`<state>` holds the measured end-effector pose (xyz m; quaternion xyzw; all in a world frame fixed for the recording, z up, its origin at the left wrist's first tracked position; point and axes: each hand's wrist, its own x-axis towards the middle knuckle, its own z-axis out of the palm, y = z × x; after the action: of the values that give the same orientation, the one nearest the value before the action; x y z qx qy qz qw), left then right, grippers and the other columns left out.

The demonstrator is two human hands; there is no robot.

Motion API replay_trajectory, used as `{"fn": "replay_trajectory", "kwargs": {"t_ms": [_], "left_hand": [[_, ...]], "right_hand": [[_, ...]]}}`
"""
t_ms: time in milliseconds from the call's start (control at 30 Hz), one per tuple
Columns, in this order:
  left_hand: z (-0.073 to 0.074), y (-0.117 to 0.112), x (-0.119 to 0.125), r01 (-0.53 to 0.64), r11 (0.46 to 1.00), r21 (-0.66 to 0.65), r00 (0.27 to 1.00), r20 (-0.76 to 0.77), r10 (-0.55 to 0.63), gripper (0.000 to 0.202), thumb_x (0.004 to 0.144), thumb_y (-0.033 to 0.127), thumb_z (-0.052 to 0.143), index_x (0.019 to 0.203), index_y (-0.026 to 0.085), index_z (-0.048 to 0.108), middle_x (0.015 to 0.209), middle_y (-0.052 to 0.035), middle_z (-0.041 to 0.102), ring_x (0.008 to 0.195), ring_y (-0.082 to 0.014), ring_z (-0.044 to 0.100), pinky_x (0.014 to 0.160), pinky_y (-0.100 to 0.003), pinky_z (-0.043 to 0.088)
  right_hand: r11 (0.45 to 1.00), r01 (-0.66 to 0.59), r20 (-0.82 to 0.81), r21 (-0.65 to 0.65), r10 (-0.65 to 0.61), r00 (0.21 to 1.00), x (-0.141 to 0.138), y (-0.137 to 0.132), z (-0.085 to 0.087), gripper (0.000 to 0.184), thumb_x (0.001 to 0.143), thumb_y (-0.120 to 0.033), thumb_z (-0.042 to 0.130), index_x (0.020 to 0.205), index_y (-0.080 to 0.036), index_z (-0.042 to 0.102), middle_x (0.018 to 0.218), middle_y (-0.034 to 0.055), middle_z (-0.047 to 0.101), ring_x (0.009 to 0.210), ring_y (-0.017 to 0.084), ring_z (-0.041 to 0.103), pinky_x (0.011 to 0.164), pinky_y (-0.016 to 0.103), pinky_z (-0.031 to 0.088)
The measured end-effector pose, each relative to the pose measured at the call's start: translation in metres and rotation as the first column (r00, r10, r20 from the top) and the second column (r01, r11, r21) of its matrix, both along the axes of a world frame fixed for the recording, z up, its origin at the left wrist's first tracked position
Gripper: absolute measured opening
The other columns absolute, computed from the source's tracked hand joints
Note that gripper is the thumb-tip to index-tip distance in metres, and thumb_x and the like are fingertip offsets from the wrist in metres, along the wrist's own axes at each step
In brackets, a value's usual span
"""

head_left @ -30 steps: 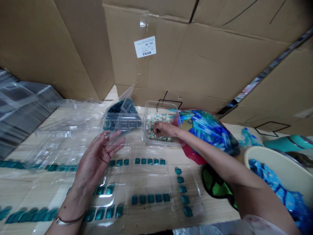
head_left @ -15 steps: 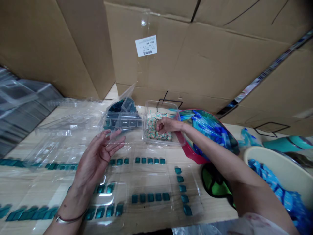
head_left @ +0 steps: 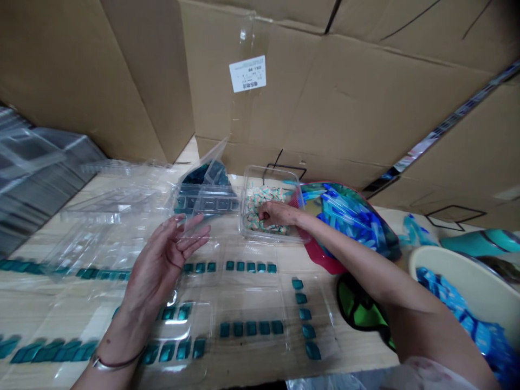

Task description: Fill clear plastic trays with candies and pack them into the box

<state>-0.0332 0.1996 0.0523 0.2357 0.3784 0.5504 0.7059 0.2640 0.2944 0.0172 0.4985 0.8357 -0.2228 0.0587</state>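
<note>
Nearest, around twelve o'clock, teal pieces (head_left: 251, 328) already line clear trays (head_left: 252, 309) with no pale ones visible among them, then at eleven the left hand (head_left: 158, 265) and at twelve the right hand (head_left: 280, 214), in the tub (head_left: 264, 236) of heaped pale pieces (head_left: 266, 194), have grips whose closure I cannot tell.

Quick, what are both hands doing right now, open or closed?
Left hand: loosely open; can't tell if it touches anything.
Right hand: curled among small pieces in the clear tub; can't tell if it holds any.
</note>
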Motion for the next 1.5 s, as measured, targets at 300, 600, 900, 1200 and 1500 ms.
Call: {"fn": "replay_trajectory", "kwargs": {"t_ms": [300,600,900,1200,1500], "left_hand": [[-0.001,0.0,0.0,0.0,1.0,0.003,1.0,0.001,0.0,0.014,0.084,0.024,0.058,0.097,0.018,0.059,0.113,-0.0127,0.067,0.095,-0.0271,0.067,0.089,-0.04,0.052],[-0.002,0.0,-0.001,-0.003,1.0,-0.003,1.0,0.009,0.004,0.014,0.085,0.024,0.057,0.097,0.018,0.059,0.114,-0.0135,0.067,0.096,-0.0273,0.067,0.089,-0.04,0.052],[0.0,0.0,0.0,-0.008,1.0,-0.012,1.0,-0.006,0.008,0.015,0.083,0.024,0.059,0.097,0.018,0.059,0.113,-0.0114,0.068,0.096,-0.0262,0.067,0.089,-0.04,0.053],[-0.001,-0.002,0.002,0.03,1.0,0.002,0.999,-0.021,-0.03,0.02,0.083,0.028,0.06,0.101,0.019,0.059,0.117,-0.0108,0.066,0.097,-0.026,0.067,0.088,-0.039,0.053],[-0.004,-0.011,0.012,0.101,0.993,0.062,0.993,0.057,-0.105,0.024,0.086,0.03,0.057,0.106,0.018,0.054,0.115,-0.0137,0.066,0.096,-0.0271,0.067,0.092,-0.045,0.049]], "right_hand": [[0.998,-0.046,-0.106,0.043,0.05,0.993,0.004,-0.002,-0.001,0.008,0.066,-0.008,0.066,0.072,-0.014,0.063,0.066,-0.0032,0.056,0.061,0.009,0.046,0.056,0.02,0.03],[0.993,-0.11,-0.083,0.037,0.112,0.99,0.002,-0.006,0.002,0.014,0.066,-0.004,0.061,0.075,-0.013,0.066,0.075,0.001,0.063,0.067,0.011,0.052,0.059,0.02,0.033],[0.985,0.033,-0.336,-0.171,-0.089,0.938,0.017,0.0,0.0,0.011,0.071,-0.018,0.063,0.078,-0.011,0.066,0.074,0.0023,0.063,0.066,0.011,0.055,0.06,0.022,0.041],[0.854,0.125,-0.621,-0.505,-0.46,0.634,0.022,-0.004,0.024,0.037,0.059,-0.037,0.08,0.085,-0.014,0.065,0.072,-0.0004,0.068,0.066,0.012,0.064,0.069,0.027,0.051],[0.894,0.192,-0.782,-0.404,-0.447,0.435,-0.003,-0.027,0.061,0.038,0.062,-0.035,0.079,0.093,-0.016,0.067,0.077,0.0022,0.069,0.069,0.013,0.066,0.07,0.03,0.052]]}}
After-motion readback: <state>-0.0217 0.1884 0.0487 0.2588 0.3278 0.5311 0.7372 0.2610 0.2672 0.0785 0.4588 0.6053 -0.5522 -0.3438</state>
